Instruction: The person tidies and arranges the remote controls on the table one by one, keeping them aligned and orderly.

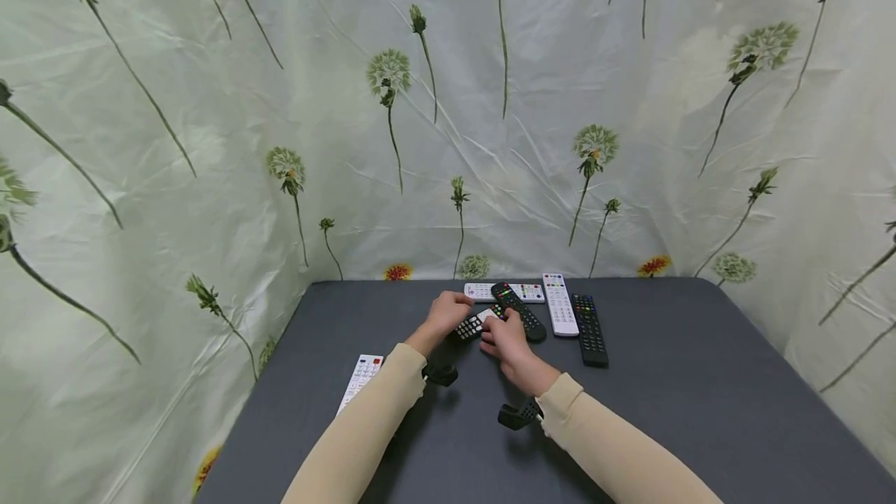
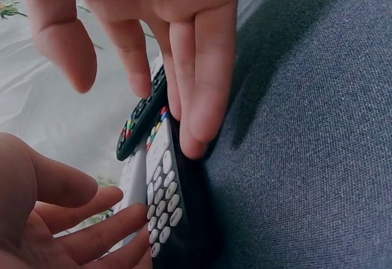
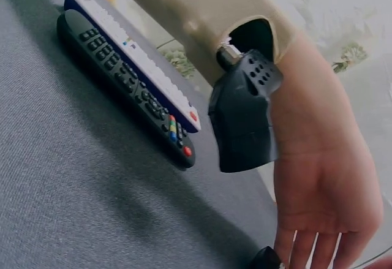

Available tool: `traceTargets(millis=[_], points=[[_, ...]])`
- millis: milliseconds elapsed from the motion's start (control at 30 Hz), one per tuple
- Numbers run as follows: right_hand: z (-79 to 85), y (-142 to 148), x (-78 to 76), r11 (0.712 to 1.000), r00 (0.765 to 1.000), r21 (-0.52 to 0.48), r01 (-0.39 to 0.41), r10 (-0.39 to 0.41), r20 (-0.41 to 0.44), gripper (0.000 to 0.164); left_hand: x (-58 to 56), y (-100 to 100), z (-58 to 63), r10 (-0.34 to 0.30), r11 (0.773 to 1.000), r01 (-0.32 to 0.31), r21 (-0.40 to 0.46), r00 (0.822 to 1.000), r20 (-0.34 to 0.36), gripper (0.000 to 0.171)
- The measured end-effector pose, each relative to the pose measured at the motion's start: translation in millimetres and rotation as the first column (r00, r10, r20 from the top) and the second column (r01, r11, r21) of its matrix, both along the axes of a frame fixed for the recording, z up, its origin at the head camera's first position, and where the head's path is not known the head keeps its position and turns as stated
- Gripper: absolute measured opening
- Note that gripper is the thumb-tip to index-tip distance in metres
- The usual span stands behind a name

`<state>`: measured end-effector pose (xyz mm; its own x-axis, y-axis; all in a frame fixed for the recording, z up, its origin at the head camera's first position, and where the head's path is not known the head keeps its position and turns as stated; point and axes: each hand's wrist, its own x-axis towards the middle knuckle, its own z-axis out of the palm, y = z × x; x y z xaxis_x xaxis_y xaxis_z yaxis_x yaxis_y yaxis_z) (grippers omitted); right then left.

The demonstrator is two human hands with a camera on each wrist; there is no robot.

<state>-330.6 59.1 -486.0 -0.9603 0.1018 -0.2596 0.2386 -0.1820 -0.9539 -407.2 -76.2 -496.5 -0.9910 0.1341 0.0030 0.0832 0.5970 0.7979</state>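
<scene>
A black remote control with white keys (image 1: 468,327) lies between my two hands, its coloured buttons at the far right end. My left hand (image 1: 448,314) is at its left end; in the left wrist view those relaxed fingers (image 2: 131,221) meet the key side, thumb apart. From the right comes my right hand (image 1: 509,344), its fingers (image 2: 205,97) extended along the remote's near side and the thumb (image 2: 67,57) standing away. Beyond, a black remote (image 1: 519,312) lies slantwise across a white remote (image 1: 483,291).
To the right are another white remote (image 1: 560,305) and a long black remote (image 1: 590,330). At the left lies a white remote (image 1: 362,376), with a black remote (image 3: 122,85) beside it, hidden by my left arm in the head view. A flowered cloth (image 1: 448,99) hangs behind the table (image 1: 665,411).
</scene>
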Motion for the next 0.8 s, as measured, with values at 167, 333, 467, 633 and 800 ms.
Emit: traceTargets(millis=[167,333,467,633,800], points=[[-6.2,-1,-3.2,1.000,1.000,-0.005,-0.006,0.006,0.010,0.080,0.3,1,2.2,-0.019,0.999,0.019,-0.050,1.000,-0.011,0.031],[-13.8,0,-5.4,0.998,0.998,0.043,-0.056,0.057,-0.020,0.073,2.4,-1,1.4,-0.005,0.997,0.005,-0.078,1.000,0.008,0.029],[-19.7,2,-8.5,0.994,0.995,0.092,-0.062,0.069,-0.070,0.069,3.7,-2,1.7,0.014,0.997,-0.012,-0.081,1.000,0.022,0.026],[-27.1,2,-13.1,0.982,0.988,0.187,-0.041,0.067,-0.136,0.062,4.5,-2,2.0,0.019,0.997,-0.016,-0.080,0.999,0.040,0.023],[-32.5,1,-13.4,0.946,0.983,0.325,-0.024,0.081,-0.162,0.062,7.0,-3,-0.6,0.042,0.997,-0.038,-0.068,0.997,0.062,0.025]])
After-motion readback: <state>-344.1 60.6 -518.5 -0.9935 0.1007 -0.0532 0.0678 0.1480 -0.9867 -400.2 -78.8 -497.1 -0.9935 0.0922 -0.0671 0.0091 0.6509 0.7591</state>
